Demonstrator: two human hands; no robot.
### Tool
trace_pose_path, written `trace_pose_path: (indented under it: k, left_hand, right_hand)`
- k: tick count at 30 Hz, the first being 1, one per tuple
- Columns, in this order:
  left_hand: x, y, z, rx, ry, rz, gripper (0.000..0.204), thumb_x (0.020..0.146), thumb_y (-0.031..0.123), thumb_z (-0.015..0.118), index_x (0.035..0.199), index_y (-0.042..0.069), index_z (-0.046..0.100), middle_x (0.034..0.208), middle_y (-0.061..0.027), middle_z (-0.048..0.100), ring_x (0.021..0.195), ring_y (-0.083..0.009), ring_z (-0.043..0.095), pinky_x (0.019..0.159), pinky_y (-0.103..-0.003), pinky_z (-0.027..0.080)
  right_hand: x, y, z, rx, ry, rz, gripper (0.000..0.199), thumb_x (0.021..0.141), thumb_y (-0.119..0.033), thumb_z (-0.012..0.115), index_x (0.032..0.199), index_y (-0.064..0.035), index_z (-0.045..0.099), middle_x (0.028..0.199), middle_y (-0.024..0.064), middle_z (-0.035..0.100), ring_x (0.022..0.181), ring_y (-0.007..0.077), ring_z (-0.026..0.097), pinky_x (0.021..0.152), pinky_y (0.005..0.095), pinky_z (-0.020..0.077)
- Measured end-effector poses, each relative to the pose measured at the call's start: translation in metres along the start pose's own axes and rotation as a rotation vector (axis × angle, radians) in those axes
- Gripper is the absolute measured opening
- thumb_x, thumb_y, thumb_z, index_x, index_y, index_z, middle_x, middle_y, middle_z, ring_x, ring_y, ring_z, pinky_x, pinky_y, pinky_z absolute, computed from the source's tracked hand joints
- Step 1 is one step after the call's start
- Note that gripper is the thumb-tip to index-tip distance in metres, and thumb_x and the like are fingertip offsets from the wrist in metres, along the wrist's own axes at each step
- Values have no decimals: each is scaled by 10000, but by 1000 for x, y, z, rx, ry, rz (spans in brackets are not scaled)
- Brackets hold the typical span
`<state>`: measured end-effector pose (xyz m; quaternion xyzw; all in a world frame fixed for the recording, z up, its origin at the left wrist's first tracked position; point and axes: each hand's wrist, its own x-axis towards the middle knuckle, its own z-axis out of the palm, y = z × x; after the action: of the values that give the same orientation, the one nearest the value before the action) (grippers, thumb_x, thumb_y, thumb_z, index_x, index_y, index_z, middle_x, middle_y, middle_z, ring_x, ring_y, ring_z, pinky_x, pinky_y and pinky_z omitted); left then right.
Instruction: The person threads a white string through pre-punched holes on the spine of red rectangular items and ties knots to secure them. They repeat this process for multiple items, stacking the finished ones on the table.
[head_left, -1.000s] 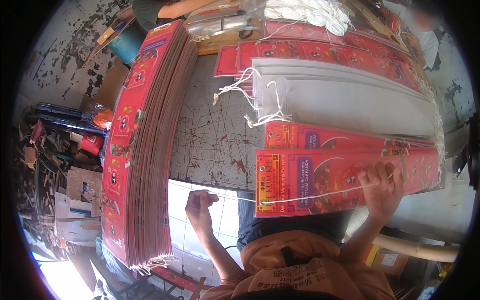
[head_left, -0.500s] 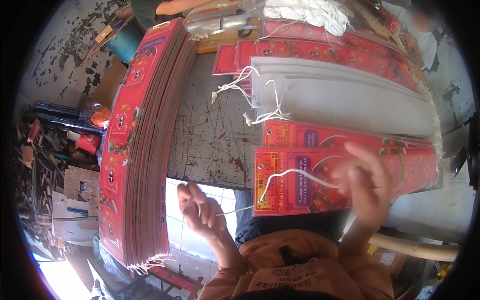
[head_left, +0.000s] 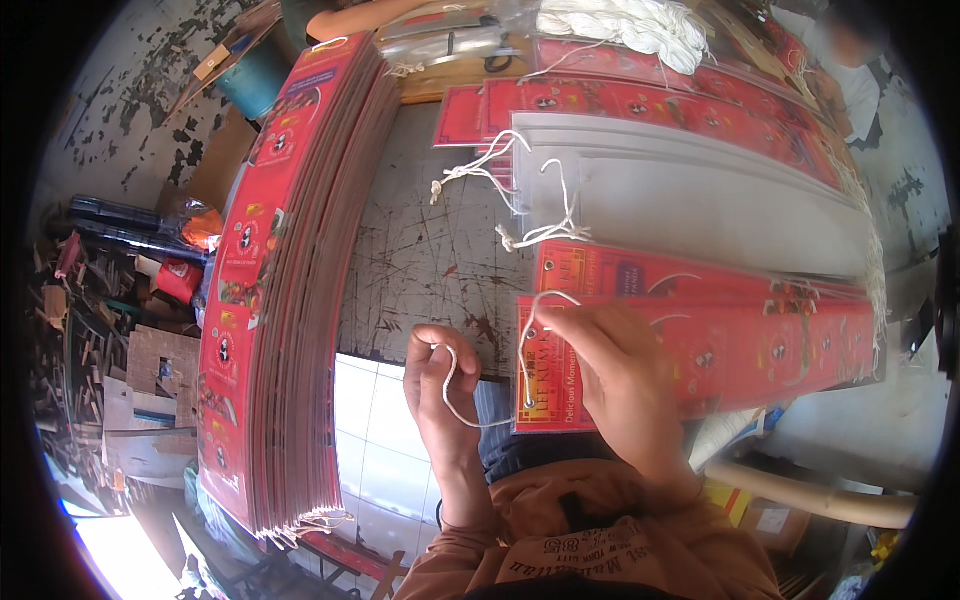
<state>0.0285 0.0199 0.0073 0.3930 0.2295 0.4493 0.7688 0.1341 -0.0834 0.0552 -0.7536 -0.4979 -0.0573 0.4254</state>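
Left hand [head_left: 440, 390]: fingers curled, thumb pinching one length of white cord [head_left: 456, 402], just off the strip's left end. Right hand [head_left: 630, 380]: over the left part of the front red strip [head_left: 760, 350], fingers bent. Other length of cord arcs up and runs in at its fingers; pinch itself is hidden, can't confirm grip.

Strip location: nearest the body, on top of a second red strip [head_left: 640, 270], near edge hanging past the counter [head_left: 420, 240]. Cord goes through the lower eyelet [head_left: 530, 402] at its left end; upper eyelet [head_left: 532, 335] has no cord in it that I can see.

Handling, my read: cord is light, limp, soft. Won't push, only pulls, so pinch close to the tip for threading. Strip looks light and flat, fairly stiff but able to flex along its length. Glossy face, probably slippery: a one-sided tug on the cord could slide it. Hold it flat by the left end, beside the eyelets; keep load off the eyelet edges, they could tear.

Around: tall red stack [head_left: 285, 150] to the left, grey-backed strips [head_left: 720, 185] with knotted cord ends [head_left: 545, 237] beyond, cord skein [head_left: 620, 28] at the far side.
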Motion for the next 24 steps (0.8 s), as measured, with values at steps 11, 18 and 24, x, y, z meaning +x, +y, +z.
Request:
trace_pose_path:
  k: [11,18,24]
  left_hand:
    - [3,0,-17,-293,-68,-4,82,822,20,458,789,57,392,688,-60,457,511,-48,365,408,-149,314]
    - [0,3,3,229,37,29,103,855,-3,474,889,54,395,778,-65,493,561,-61,419,458,-180,346]
    - [4,-9,2,1007,-145,338,131,784,-52,567,887,15,613,818,-49,509,544,-78,467,473,-218,366]
  right_hand:
    - [0,3,3,-50,-22,-62,252,637,35,599,876,-38,565,837,61,559,765,217,558,685,332,432]
    - [1,4,6,-111,-60,-81,241,621,3,609,853,-48,567,894,62,546,789,214,555,695,336,429]
    - [1,5,8,-118,-51,-102,233,629,-15,611,856,-52,570,884,60,542,784,214,553,693,332,428]
